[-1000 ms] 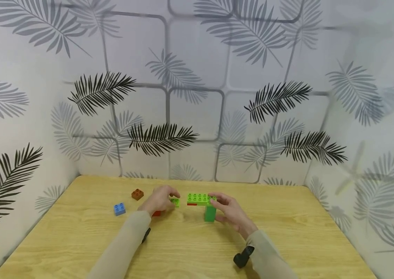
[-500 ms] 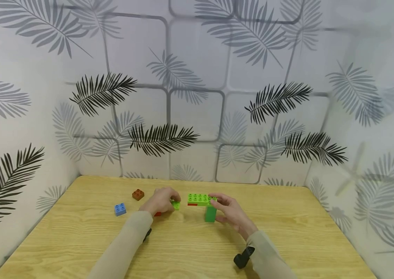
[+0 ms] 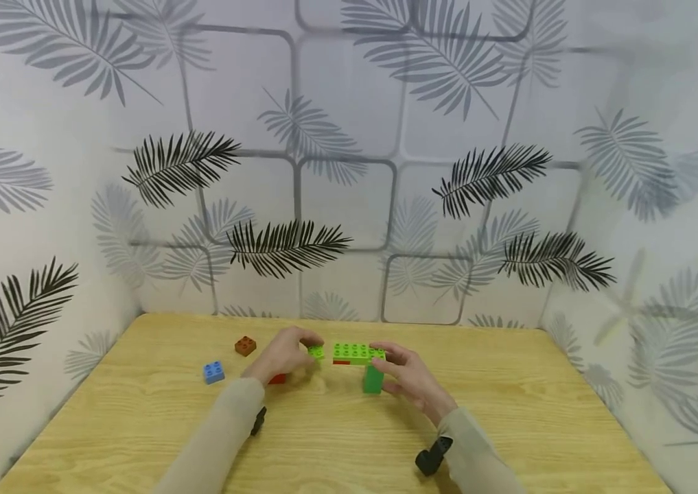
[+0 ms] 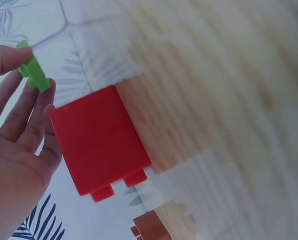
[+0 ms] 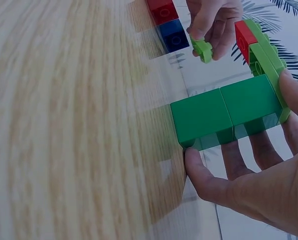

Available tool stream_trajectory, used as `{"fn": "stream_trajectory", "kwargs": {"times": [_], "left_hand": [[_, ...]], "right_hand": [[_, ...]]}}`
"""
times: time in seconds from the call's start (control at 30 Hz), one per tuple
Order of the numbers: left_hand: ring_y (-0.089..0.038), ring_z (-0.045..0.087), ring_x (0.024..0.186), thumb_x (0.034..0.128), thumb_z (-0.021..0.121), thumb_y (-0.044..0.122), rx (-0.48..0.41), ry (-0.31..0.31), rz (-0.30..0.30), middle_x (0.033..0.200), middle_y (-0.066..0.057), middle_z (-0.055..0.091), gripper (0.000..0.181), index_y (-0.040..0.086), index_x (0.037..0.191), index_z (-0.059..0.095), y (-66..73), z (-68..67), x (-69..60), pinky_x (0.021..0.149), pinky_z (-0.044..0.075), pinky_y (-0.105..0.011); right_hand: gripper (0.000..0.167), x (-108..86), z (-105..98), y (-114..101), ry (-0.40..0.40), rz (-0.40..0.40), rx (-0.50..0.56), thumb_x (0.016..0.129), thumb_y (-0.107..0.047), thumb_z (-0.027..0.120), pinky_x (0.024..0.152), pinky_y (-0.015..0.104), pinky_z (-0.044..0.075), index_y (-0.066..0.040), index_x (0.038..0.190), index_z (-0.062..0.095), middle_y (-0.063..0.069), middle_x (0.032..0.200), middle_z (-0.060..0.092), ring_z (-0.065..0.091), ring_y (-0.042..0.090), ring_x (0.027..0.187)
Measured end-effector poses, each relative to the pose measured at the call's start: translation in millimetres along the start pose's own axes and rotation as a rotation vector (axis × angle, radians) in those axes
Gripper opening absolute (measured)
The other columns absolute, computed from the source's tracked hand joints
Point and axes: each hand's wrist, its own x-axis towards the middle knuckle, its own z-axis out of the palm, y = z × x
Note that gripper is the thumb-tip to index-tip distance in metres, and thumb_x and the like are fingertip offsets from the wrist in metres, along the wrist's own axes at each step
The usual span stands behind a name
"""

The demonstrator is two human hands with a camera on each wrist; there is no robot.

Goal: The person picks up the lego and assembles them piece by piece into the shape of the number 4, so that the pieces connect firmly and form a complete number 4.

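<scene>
Between thumb and fingertips my left hand (image 3: 283,353) pinches a small light-green piece (image 4: 38,72), held up off the table. A red block (image 4: 101,142) stands beside that hand, partly hidden by it in the head view. My right hand (image 3: 413,381) holds a structure: two dark green blocks (image 5: 223,112) stacked upright, with a long light-green brick (image 3: 351,353) lying across their top and reaching out to the left. Under the far end of the long brick sits a red piece (image 5: 243,40). The small piece is just left of that end, apart from it.
On the left of the wooden table (image 3: 336,446) lie a blue brick (image 3: 213,372) and a brown brick (image 3: 246,345). In the right wrist view a dark blue block (image 5: 173,36) stands next to a red one. A patterned wall rises behind the table.
My left hand, pinching the small light-green piece, has lifted it slightly and moved a little to the right. My right hand and the structure have hardly moved.
</scene>
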Motion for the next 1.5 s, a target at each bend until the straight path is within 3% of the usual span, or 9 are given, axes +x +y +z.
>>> {"fn": "stream_trajectory", "kwargs": {"times": [0.17, 0.33, 0.5, 0.6, 0.87, 1.03, 1.23, 1.5], "left_hand": [[-0.027, 0.06, 0.116, 0.0837, 0.07, 0.009, -0.08, 0.066, 0.011, 0.12, -0.003, 0.067, 0.038, 0.01, 0.122, 0.068, 4.9, 3.2, -2.5, 0.093, 0.051, -0.046], [-0.027, 0.061, 0.113, 0.0882, 0.07, 0.013, -0.195, 0.13, 0.016, 0.119, -0.001, 0.067, 0.032, 0.019, 0.12, 0.069, 15.1, 6.2, -6.7, 0.088, 0.054, -0.044], [-0.028, 0.063, 0.112, 0.091, 0.069, 0.016, -0.289, 0.161, 0.055, 0.125, -0.003, 0.066, 0.034, 0.021, 0.124, 0.067, 30.6, 10.3, -10.5, 0.089, 0.054, -0.043], [-0.024, 0.065, 0.108, 0.0911, 0.07, 0.018, -0.31, 0.185, 0.07, 0.124, -0.001, 0.066, 0.036, 0.022, 0.127, 0.066, 38.2, 13.2, -9.3, 0.09, 0.055, -0.04], [-0.018, 0.067, 0.101, 0.0917, 0.07, 0.019, -0.277, 0.196, 0.177, 0.12, -0.001, 0.069, 0.038, 0.019, 0.129, 0.065, 48.1, 27.3, -5.7, 0.087, 0.056, -0.037], [-0.018, 0.066, 0.108, 0.0925, 0.07, 0.025, -0.24, 0.167, 0.193, 0.122, 0.0, 0.069, 0.041, 0.017, 0.132, 0.064, 56.6, 35.7, -7.0, 0.092, 0.055, -0.038], [-0.013, 0.065, 0.102, 0.0927, 0.069, 0.027, -0.149, 0.146, 0.196, 0.121, 0.001, 0.069, 0.043, 0.016, 0.133, 0.063, 65.0, 41.7, -8.3, 0.089, 0.055, -0.033], [-0.012, 0.065, 0.096, 0.0916, 0.071, 0.023, -0.136, 0.091, 0.266, 0.119, -0.004, 0.07, 0.04, 0.01, 0.129, 0.065, 75.6, 40.7, -5.2, 0.083, 0.056, -0.027]], "right_hand": [[0.053, -1.1, -2.8, 0.9, 0.002, 0.0, -0.002, 0.092, -0.031, 0.069, 0.097, 0.05, 0.05, -0.016, 0.14, 0.055, 0.018, 0.159, 0.025, 0.021, 0.036, 0.148], [0.054, -0.9, -2.8, 0.7, 0.004, 0.0, -0.014, 0.093, -0.031, 0.069, 0.097, 0.048, 0.05, -0.016, 0.142, 0.053, 0.017, 0.156, 0.032, 0.029, 0.034, 0.145], [0.056, 0.8, -3.0, 0.1, 0.008, 0.011, -0.01, 0.092, -0.03, 0.069, 0.087, 0.039, 0.054, -0.014, 0.143, 0.05, 0.014, 0.142, 0.047, 0.052, 0.023, 0.121], [0.056, 1.4, -2.6, -0.2, 0.024, 0.017, -0.002, 0.092, -0.029, 0.07, 0.08, 0.035, 0.054, -0.012, 0.141, 0.051, 0.012, 0.135, 0.052, 0.056, 0.017, 0.109], [0.059, 1.6, -2.0, 2.8, 0.031, 0.027, 0.008, 0.09, -0.03, 0.071, 0.084, 0.036, 0.055, -0.01, 0.142, 0.051, 0.014, 0.137, 0.054, 0.059, 0.015, 0.109], [0.06, 0.6, -2.4, 5.5, 0.003, 0.001, 0.007, 0.091, -0.029, 0.071, 0.086, 0.037, 0.055, -0.008, 0.143, 0.049, 0.018, 0.139, 0.053, 0.06, 0.017, 0.111], [0.055, -0.4, -1.6, 7.9, -0.006, 0.007, 0.026, 0.092, -0.026, 0.07, 0.091, 0.037, 0.054, -0.01, 0.142, 0.051, 0.019, 0.14, 0.051, 0.061, 0.017, 0.111], [0.058, 1.2, -4.1, 8.6, -0.027, -0.006, 0.032, 0.092, -0.026, 0.069, 0.095, 0.041, 0.053, -0.008, 0.144, 0.048, 0.02, 0.141, 0.05, 0.059, 0.021, 0.116]]}}
